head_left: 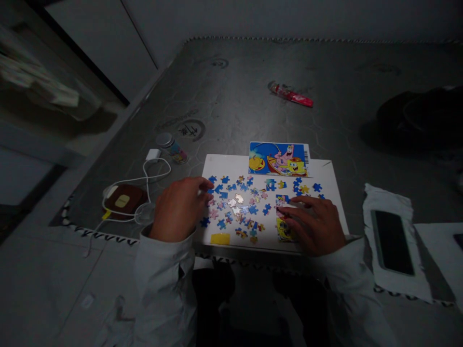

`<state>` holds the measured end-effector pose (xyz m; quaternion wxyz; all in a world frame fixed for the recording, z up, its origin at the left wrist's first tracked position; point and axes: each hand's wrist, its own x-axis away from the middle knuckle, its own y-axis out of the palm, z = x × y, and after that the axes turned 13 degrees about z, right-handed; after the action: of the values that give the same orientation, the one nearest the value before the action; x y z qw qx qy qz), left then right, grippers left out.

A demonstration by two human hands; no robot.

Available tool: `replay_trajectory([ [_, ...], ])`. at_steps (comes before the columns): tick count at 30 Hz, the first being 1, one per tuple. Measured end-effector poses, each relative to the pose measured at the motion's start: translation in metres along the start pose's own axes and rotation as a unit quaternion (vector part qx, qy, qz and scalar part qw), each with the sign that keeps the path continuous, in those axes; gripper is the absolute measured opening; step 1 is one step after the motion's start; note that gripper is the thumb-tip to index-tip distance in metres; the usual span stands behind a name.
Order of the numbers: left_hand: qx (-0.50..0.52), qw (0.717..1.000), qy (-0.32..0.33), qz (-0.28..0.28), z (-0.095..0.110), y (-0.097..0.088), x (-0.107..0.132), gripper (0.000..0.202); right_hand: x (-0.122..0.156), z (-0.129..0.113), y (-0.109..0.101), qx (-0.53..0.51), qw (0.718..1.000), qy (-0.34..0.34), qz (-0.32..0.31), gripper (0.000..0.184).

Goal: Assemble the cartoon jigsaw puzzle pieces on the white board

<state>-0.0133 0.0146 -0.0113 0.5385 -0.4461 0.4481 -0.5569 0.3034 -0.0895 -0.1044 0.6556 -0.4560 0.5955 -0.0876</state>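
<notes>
Blue pieces [223,195] by left hand [180,208] fingertips, grip unclear; right hand [318,224] fingers spread at joined strip [282,228]. Likely fitting; next needs edge-matching.

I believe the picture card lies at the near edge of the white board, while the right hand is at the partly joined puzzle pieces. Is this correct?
Not entirely: the head view shows the picture card at the far edge of the white board. The right hand is indeed at the partly joined puzzle pieces.
</notes>
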Motion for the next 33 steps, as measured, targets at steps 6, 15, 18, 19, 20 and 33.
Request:
replay_trajectory([
  [6,0.001,1.000,-0.007,-0.003,0.001,-0.001,0.000,0.026,-0.001,-0.001,0.000,0.003,1.000,0.002,0.005,0.022],
  [15,0.002,0.999,-0.028,-0.025,0.006,-0.009,-0.001,0.024,0.000,0.000,0.001,0.001,1.000,0.004,-0.002,0.023],
  [18,0.009,0.999,-0.033,-0.031,0.006,-0.009,-0.001,0.023,0.003,0.002,0.001,0.003,1.000,0.006,-0.011,0.027],
  [19,0.011,0.999,-0.035,-0.028,0.006,-0.008,-0.001,0.022,0.004,0.003,0.001,0.004,1.000,0.007,-0.012,0.028],
  [20,0.013,0.999,-0.035,-0.021,0.005,-0.007,-0.001,0.021,0.006,0.004,0.001,0.005,1.000,0.008,-0.013,0.028],
  [33,0.030,0.999,-0.020,0.014,0.002,-0.002,0.001,0.017,0.005,0.006,0.002,-0.002,1.000,0.002,-0.009,0.028],
])
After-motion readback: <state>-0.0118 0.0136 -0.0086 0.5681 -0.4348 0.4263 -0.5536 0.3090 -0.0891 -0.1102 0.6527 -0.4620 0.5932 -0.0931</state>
